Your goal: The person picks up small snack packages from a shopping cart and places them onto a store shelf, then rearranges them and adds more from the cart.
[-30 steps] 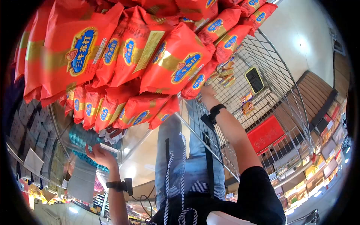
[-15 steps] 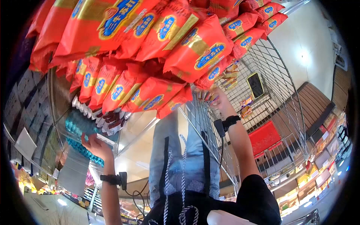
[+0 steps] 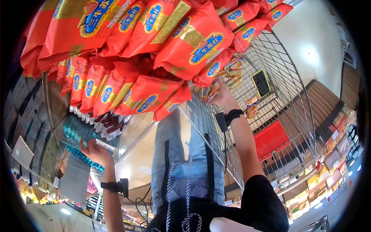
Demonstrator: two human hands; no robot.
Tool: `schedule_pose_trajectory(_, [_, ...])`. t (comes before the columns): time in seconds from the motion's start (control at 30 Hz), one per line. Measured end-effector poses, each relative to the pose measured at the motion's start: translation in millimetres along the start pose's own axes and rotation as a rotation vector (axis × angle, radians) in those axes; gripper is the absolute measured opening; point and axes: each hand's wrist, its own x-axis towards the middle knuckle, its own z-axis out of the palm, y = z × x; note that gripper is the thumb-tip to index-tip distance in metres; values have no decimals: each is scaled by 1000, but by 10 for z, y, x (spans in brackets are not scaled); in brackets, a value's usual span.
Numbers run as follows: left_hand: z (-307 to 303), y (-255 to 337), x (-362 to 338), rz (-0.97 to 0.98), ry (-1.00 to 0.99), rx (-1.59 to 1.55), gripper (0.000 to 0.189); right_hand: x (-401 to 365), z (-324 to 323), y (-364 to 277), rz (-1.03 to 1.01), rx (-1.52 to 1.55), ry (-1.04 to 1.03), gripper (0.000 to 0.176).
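My right hand [image 3: 223, 96] is down inside a wire shopping cart [image 3: 288, 63], with fingers curled against a bunch of small multicoloured snack packets [image 3: 207, 92]. Red cracker bags above partly cover its fingertips. More small packets [image 3: 233, 75] lie just beyond it, and another few [image 3: 252, 107] sit on the cart's wire floor. My left hand [image 3: 96, 152] is raised at the shelf edge, fingers loosely apart, holding nothing. It is nearest to a row of turquoise packages [image 3: 79, 131]. Large red bags [image 3: 205, 46] with blue-and-gold labels fill the upper view.
A phone [image 3: 261, 83] with a yellow-green rim is on the cart's far side. A red panel [image 3: 270, 140] shows by the cart's wires. White-and-brown packs [image 3: 110, 123] are under the red bags. Stocked shelves [image 3: 328, 174] stand at right, and a white sign [image 3: 23, 152] at left.
The view has shifted slightly, so the red bags appear farther left. My right hand is a little higher in view, still at the small packets. My left hand stays about where it was.
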Motion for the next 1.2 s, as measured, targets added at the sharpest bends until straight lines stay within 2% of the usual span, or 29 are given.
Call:
schedule_pose_trajectory(0.03, [13, -19, 0, 15, 12, 7, 17, 50, -83, 118, -222, -340, -6, 91])
schedule_pose_trajectory(0.07, [30, -58, -1, 30, 23, 16, 17, 98, -124, 186, -340, -516, -43, 89])
schedule_pose_trajectory(0.1, [36, -57, 5, 45, 35, 25, 17, 144, -162, 250, -467, -684, -61, 87])
schedule_pose_trajectory(0.13, [34, -39, 0, 38, 35, 23, 16, 238, -200, 287, -493, -687, -108, 83])
schedule_pose_trajectory(0.2, [8, 57, 8, 27, 36, 19, 16, 190, -63, 173, -248, -507, -80, 76])
schedule_pose_trajectory(0.23, [23, 48, 12, 26, 35, 16, 15, 168, 79, 82, 15, -320, -9, 72])
schedule_pose_trajectory(0.33, [30, -5, 15, 24, 32, 11, 14, 347, 218, 231, 261, 15, 210, 50])
schedule_pose_trajectory(0.47, [24, 2, 20, 4, 12, 9, 15, 282, 280, 273, 41, 112, 194, 34])
schedule_pose_trajectory(0.53, [19, 13, 15, -2, 5, 13, 16, 240, 276, 182, 110, 222, 164, 30])
schedule_pose_trajectory(0.6, [9, 41, 16, 10, 7, 13, 17, 316, 168, 129, 319, 440, 171, 29])
schedule_pose_trajectory(0.7, [40, -41, 9, 58, 24, 71, 17, 234, 116, 76, 326, 424, 137, 35])
schedule_pose_trajectory(0.8, [50, -25, 4, -10, 30, 23, 12, 78, 275, -225, 422, 257, 155, 43])
schedule_pose_trajectory(0.9, [31, 20, 4, 5, 30, 65, 12, 248, 159, -3, 457, 261, 144, 47])
schedule_pose_trajectory(0.97, [37, 9, 8, 22, 40, 92, 12, 263, 211, 0, 439, 278, 152, 51])
schedule_pose_trajectory(1.03, [42, 2, 13, 5, 38, 89, 12, 176, 362, -61, 301, 209, 161, 48])
schedule_pose_trajectory(1.07, [38, 11, 13, -18, 27, 72, 12, 53, 448, -94, 173, 134, 168, 42])
schedule_pose_trajectory(1.13, [31, 18, 10, -42, 16, 59, 12, 19, 475, -82, 102, 82, 193, 33])
schedule_pose_trajectory(1.2, [37, 19, 11, -46, 18, 66, 12, 202, 415, 44, 183, 209, 231, 27])
